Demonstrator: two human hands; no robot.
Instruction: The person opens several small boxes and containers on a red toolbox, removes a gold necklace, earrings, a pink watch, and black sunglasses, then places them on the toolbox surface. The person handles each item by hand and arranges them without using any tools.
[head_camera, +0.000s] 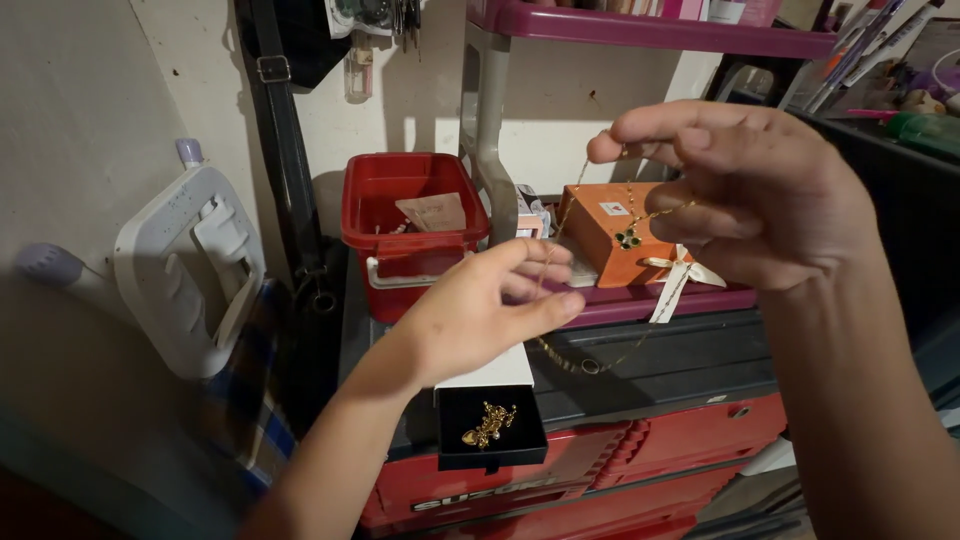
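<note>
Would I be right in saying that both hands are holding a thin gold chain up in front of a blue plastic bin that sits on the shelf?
Not quite: the head view shows the plastic bin is red, not blue. The rest holds: the left hand and right hand hold the thin gold chain up in front of it, and the bin sits on the shelf.

Noted gold chain (600, 362), red tub (410, 215), orange box (600, 235) (cream ribbon (680, 275)), black box (492, 428) holding gold pieces (488, 425), magenta shelf (640, 28), blue plaid cloth (245, 395).
</note>
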